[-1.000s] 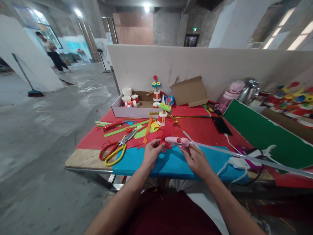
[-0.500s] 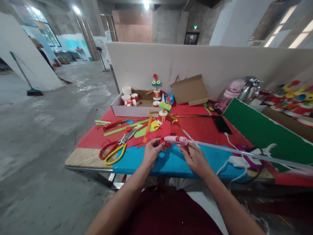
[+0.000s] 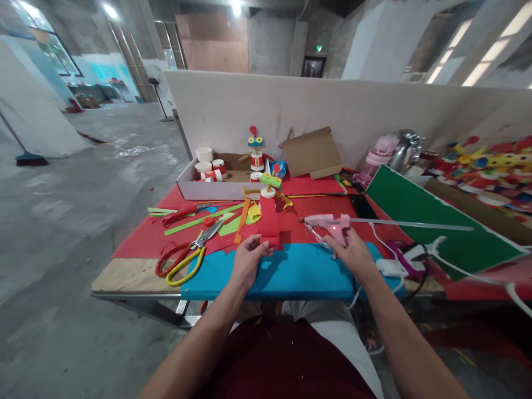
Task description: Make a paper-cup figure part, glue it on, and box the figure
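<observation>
- In a wide concrete room, I sit at a table [image 3: 120, 277] whose near edge has a blue sheet [image 3: 286, 280], in the lower middle of the frame.
- My left hand [image 3: 248, 259] is at the centre; its fingertips pinch the lower end of the red paper [image 3: 269, 219], which lies in front of the green-headed cup figure [image 3: 271, 180].
- My right hand [image 3: 354, 254], right of centre, is closed around the handle of the pink glue gun [image 3: 324, 221].
- The nozzle points towards my left side; if my wrist swings carelessly, it could burn my fingers or drip on the sheet.
- The long glue stick [image 3: 411, 224] sticks out behind, so a turn could catch it on the white cable [image 3: 382, 238].
- My left fingers hide the paper's lower edge; I cannot tell whether glue is there. The broom [image 3: 31, 158] is cut off at the left edge.
</observation>
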The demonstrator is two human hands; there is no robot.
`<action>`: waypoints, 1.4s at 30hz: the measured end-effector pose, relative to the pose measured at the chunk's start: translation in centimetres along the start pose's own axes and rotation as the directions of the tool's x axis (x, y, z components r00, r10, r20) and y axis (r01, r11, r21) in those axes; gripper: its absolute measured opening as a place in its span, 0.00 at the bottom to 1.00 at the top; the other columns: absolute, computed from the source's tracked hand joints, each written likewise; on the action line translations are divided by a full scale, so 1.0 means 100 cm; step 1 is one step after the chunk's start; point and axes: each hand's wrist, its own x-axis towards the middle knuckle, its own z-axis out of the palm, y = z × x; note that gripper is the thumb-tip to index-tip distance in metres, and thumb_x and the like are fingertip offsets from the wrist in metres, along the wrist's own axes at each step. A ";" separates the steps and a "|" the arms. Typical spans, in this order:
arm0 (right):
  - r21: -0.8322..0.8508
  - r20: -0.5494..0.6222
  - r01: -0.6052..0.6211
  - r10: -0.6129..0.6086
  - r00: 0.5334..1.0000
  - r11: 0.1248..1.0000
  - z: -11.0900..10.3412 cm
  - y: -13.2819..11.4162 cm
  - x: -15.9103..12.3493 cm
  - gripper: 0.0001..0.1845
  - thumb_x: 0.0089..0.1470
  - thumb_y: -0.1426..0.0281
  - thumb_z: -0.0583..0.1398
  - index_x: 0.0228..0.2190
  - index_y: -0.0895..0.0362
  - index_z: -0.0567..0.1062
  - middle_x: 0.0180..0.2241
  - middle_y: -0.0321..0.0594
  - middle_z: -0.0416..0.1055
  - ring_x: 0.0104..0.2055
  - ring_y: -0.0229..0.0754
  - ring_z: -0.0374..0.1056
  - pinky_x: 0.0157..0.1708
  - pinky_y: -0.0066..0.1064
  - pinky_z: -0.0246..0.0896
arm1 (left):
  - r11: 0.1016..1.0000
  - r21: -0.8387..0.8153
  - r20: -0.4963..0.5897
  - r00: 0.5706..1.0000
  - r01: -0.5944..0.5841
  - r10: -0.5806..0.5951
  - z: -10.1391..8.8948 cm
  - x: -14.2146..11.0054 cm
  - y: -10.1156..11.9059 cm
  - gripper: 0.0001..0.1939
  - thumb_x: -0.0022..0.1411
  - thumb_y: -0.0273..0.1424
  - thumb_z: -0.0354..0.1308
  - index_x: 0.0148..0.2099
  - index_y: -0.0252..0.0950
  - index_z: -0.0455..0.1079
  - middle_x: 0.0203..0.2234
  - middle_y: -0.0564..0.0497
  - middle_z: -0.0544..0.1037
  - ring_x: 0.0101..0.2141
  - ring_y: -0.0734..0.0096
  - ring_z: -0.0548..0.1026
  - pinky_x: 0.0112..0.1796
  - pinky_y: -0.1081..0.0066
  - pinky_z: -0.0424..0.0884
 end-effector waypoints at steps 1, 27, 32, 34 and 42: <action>-0.030 0.027 -0.051 0.052 0.998 0.998 -0.002 0.003 0.007 0.16 0.51 0.59 0.58 0.38 0.57 0.70 0.23 0.37 0.73 0.20 0.41 0.67 0.24 0.31 0.63 | 1.000 0.003 0.005 1.000 0.008 -0.008 0.000 -0.002 0.001 0.23 0.35 0.36 0.73 0.33 0.33 0.68 0.21 0.57 0.74 0.22 0.74 0.74 0.28 0.73 0.69; -0.124 -0.128 -0.021 0.004 0.992 0.992 0.002 0.003 0.025 0.15 0.56 0.59 0.56 0.35 0.59 0.73 0.39 0.52 0.74 0.44 0.51 0.70 0.42 0.40 0.63 | 0.995 -0.007 0.056 0.994 0.100 -0.099 0.009 -0.042 0.021 0.23 0.35 0.36 0.73 0.33 0.35 0.69 0.20 0.56 0.74 0.22 0.72 0.74 0.28 0.71 0.71; 0.625 0.430 -0.240 -0.071 0.900 0.742 0.054 -0.048 -0.029 0.22 0.42 0.57 0.67 0.38 0.55 0.73 0.37 0.40 0.74 0.35 0.41 0.70 0.38 0.34 0.65 | 0.997 -0.014 0.055 0.995 0.078 -0.078 0.011 -0.042 0.016 0.23 0.36 0.37 0.73 0.33 0.34 0.69 0.22 0.54 0.75 0.23 0.75 0.73 0.27 0.74 0.70; 0.715 0.432 -0.284 -0.083 0.898 0.639 0.067 -0.056 -0.040 0.22 0.40 0.59 0.68 0.37 0.55 0.73 0.36 0.38 0.75 0.34 0.39 0.70 0.37 0.32 0.65 | 0.998 0.011 0.037 0.998 0.054 -0.054 0.011 -0.042 0.014 0.23 0.37 0.38 0.73 0.33 0.33 0.70 0.22 0.54 0.75 0.22 0.76 0.72 0.27 0.75 0.69; 0.757 0.383 -0.284 -0.047 0.923 0.588 0.076 -0.051 -0.046 0.19 0.39 0.60 0.69 0.32 0.56 0.74 0.28 0.35 0.75 0.25 0.36 0.68 0.30 0.30 0.64 | 0.989 0.145 0.046 0.999 0.005 -0.012 0.012 -0.046 0.010 0.19 0.40 0.38 0.70 0.31 0.33 0.70 0.21 0.54 0.74 0.23 0.76 0.70 0.27 0.74 0.67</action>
